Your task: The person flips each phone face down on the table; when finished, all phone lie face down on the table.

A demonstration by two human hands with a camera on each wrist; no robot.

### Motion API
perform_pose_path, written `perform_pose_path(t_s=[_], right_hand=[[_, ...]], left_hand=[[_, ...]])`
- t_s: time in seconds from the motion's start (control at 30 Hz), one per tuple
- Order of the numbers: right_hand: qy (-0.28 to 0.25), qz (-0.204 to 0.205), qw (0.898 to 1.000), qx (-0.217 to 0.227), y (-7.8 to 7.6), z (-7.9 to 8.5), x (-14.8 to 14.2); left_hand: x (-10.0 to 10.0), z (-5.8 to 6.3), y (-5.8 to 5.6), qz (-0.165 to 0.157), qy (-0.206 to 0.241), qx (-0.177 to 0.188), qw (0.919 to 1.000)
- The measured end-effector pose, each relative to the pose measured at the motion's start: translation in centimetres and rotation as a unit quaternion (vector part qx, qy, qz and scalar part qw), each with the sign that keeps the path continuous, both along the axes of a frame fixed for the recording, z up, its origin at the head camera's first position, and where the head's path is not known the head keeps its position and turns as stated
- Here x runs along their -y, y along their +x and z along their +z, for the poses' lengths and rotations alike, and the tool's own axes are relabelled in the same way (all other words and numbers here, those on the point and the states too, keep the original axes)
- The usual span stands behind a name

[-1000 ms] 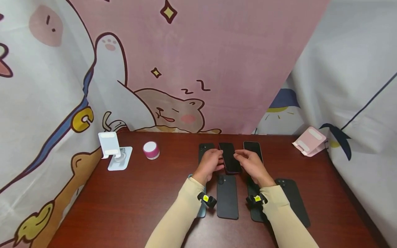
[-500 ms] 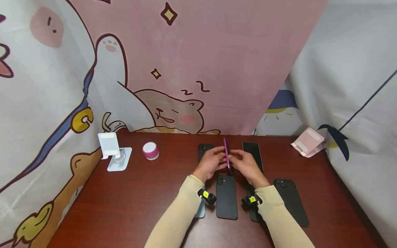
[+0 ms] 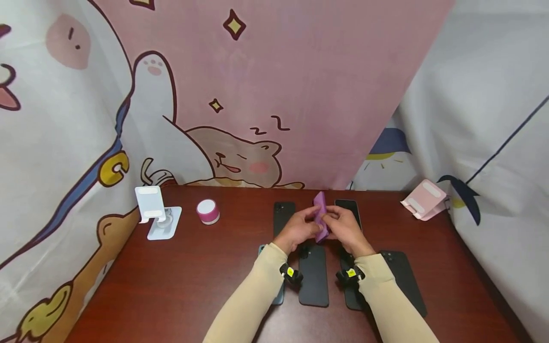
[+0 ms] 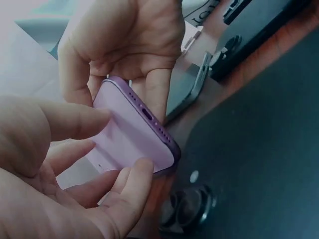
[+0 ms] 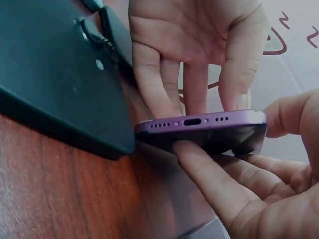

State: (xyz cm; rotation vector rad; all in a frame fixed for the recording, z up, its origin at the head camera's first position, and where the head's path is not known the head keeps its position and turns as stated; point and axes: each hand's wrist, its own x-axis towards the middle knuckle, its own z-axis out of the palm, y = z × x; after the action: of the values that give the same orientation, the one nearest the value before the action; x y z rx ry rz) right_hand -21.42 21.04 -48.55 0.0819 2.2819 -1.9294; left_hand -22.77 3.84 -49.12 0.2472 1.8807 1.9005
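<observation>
Both hands hold a purple phone (image 3: 320, 216) above the far part of the table, tilted with its purple back towards the left hand. My left hand (image 3: 300, 227) grips it from the left, thumb and fingertips against the back, as the left wrist view shows. From the other side my right hand (image 3: 346, 228) has its fingers on the dark screen (image 5: 209, 142) and its thumb by one end of the bottom edge. That edge, with its charging port (image 5: 191, 122), faces the wrist cameras. Just nearer than the hands lies a black phone (image 3: 314, 282), camera side up.
More phones lie around: a black one (image 3: 284, 214) behind the left hand, another (image 3: 349, 206) behind the right, a dark one (image 3: 353, 299) beneath the right wrist, a black one (image 3: 405, 278) at right. White (image 3: 151, 202) and pink (image 3: 425, 196) phone stands flank a pink-and-white jar (image 3: 208, 211).
The purple phone was lying screen up between the hands, then was raised on edge. It has since turned so its purple back shows, and both hands have closed in on it.
</observation>
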Motion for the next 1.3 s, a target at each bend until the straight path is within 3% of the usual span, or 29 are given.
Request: perform_pose_path(t_s=[0.17,0.3,0.43,0.57,0.77,1.3], right_hand=[[-0.007,-0.017,1.000,-0.010,0.5,0.9,-0.3],[-0.020,-0.028,0.999,-0.018,1.2,2.2,-0.2],[-0.039,-0.023,0.999,-0.025,2.0,3.4,0.2],[-0.047,-0.013,0.998,-0.031,2.6,4.1,0.6],[-0.049,-0.022,0.998,-0.023,2.6,3.7,0.6],[-0.006,-0.040,0.999,0.012,1.3,1.0,-1.3]], left_hand=[[0.6,0.5,0.2,0.048,0.002,-0.018,0.9987],[1.5,0.7,0.2,0.091,0.051,0.032,0.9940],[2.3,0.2,0.2,0.080,0.096,0.093,0.9877],[2.7,-0.1,0.2,0.070,0.117,0.122,0.9832],[2.7,-0.2,0.2,0.082,0.123,0.120,0.9817],[1.8,-0.4,0.2,0.085,0.071,0.075,0.9910]])
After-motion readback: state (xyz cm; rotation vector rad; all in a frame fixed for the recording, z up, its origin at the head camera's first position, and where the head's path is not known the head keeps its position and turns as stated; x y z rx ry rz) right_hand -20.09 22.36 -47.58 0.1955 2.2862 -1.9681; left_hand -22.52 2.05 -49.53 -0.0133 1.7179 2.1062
